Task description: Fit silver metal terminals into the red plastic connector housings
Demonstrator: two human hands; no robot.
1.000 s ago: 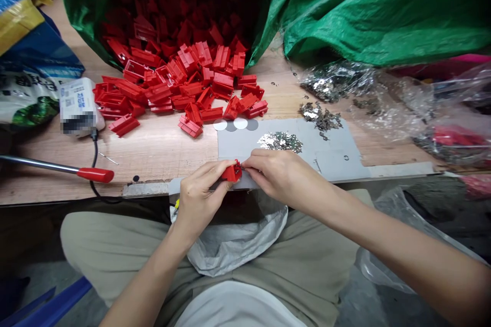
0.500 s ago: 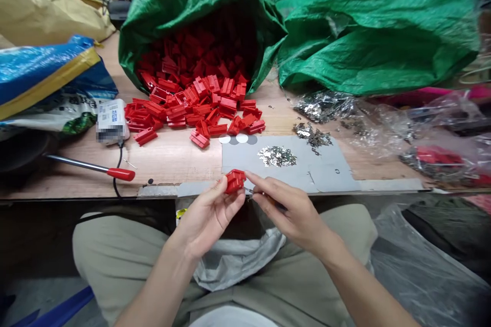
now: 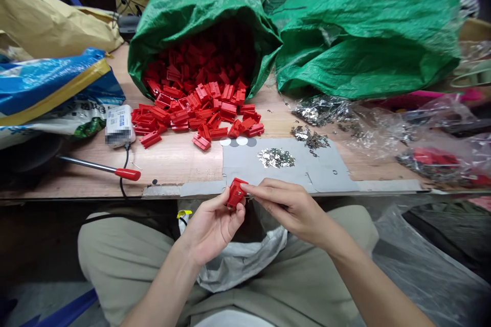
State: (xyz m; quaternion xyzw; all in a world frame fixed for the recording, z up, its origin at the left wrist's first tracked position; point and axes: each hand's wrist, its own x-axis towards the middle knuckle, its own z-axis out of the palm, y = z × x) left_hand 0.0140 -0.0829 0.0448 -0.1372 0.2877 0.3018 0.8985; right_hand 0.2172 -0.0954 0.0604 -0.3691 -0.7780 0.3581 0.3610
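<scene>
My left hand (image 3: 215, 227) grips a red plastic piece (image 3: 236, 192) between thumb and fingers, just in front of the table edge. The piece is tilted, and a small shiny spot shows on its face. My right hand (image 3: 289, 204) comes in from the right, its extended index finger touching the piece's right side. Its other fingers curl together round something dark and mostly hidden, whose kind I cannot make out. Beyond the hands, a pile of small silvery metal pieces (image 3: 276, 157) lies on a grey sheet (image 3: 253, 179).
Many like red pieces (image 3: 199, 112) spill from an open green sack (image 3: 199, 5). A second green sack (image 3: 368, 46) stands right of it. Clear bags (image 3: 383, 122) lie at the right. On the left are a red-handled rod (image 3: 126, 173) and a white box (image 3: 118, 120) with a cable.
The red piece has turned more upright in my left hand. My right index finger now reaches onto its side, and the thin metal tip seen beneath that finger no longer shows. The view has shifted slightly.
</scene>
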